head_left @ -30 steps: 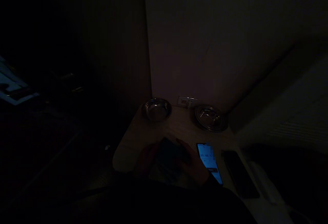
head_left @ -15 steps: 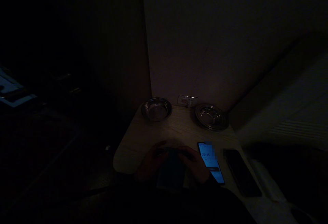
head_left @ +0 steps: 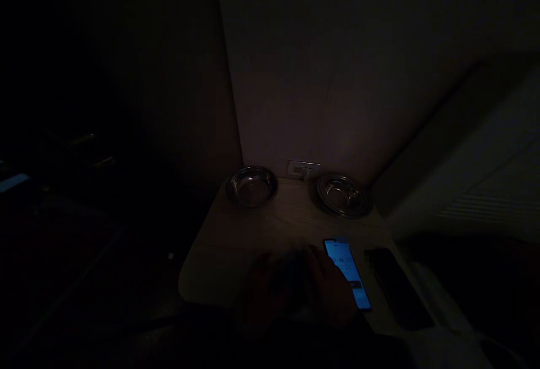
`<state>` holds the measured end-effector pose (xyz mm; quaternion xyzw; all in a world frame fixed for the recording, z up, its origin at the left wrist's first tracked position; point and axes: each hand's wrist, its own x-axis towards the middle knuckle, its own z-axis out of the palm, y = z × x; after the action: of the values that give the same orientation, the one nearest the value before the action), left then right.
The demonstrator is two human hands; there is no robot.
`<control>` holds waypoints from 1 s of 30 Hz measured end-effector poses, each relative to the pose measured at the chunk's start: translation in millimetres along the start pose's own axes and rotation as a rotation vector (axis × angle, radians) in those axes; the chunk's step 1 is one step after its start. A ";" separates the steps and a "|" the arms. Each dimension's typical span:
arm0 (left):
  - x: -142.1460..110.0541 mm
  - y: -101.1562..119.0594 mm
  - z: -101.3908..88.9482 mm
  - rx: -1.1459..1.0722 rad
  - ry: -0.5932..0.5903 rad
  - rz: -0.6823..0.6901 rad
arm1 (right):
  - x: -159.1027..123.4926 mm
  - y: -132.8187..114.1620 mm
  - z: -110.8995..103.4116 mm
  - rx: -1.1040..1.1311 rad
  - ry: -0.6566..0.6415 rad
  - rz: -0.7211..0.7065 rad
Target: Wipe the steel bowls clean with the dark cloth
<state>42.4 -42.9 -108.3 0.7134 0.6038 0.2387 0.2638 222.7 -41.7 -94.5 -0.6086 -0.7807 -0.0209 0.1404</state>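
In deep shadow at the table's front, my left hand (head_left: 260, 287) and my right hand (head_left: 331, 284) are close together with fingers curled inward. Between them is a dark blue, cloth-like piece (head_left: 291, 276), smeared by motion and too dim to show its exact kind. Both hands appear closed on its sides. Just beyond my right hand lies a phone (head_left: 350, 270) with a lit blue timer screen, its lower left partly covered by that hand.
On the small wooden table (head_left: 211, 262), a steel bowl (head_left: 252, 187) stands at the back left and stacked steel dishes (head_left: 343, 194) at the back right. A wall socket (head_left: 302, 169) sits behind them. A dark phone-like slab (head_left: 400, 290) lies on the right.
The blue piece, earlier spread flat between my hands, now looks bunched and blurred. My hands have shifted slightly nearer to me, and the view has turned a little.
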 end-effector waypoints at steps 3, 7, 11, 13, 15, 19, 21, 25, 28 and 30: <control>-16.5 -11.4 13.9 0.282 0.142 0.295 | -14.1 2.2 15.1 -0.029 0.090 -0.216; -20.7 -18.4 18.5 0.484 0.307 0.347 | -32.3 4.6 28.8 -0.056 0.071 -0.151; -18.8 -13.7 18.8 0.445 0.189 0.307 | -39.9 1.1 30.7 -0.065 -0.013 -0.008; -18.8 -12.2 19.5 0.462 0.146 0.291 | -40.0 -2.0 29.3 -0.080 -0.044 0.034; -18.2 -12.2 18.7 0.494 0.141 0.305 | -38.9 -4.6 26.4 -0.088 -0.070 0.052; -14.4 -14.5 12.1 0.484 0.130 0.335 | -35.5 -5.2 15.4 -0.042 -0.095 0.063; -12.4 -15.4 8.7 0.416 0.101 0.320 | -32.5 -3.0 8.5 -0.010 -0.095 0.073; -7.7 -12.4 2.3 0.160 0.066 0.122 | -23.0 3.8 -3.5 0.028 -0.130 0.074; 0.2 -3.4 -7.9 -0.031 0.090 -0.107 | -14.6 6.1 -9.1 0.044 -0.178 0.093; 7.4 6.3 -17.2 -0.153 0.070 -0.237 | -8.5 5.4 -11.9 0.078 -0.221 0.090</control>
<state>36.9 -34.9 -91.1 0.6061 0.6728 0.2759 0.3223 232.0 -50.8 -86.0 -0.6358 -0.7635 0.0830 0.0775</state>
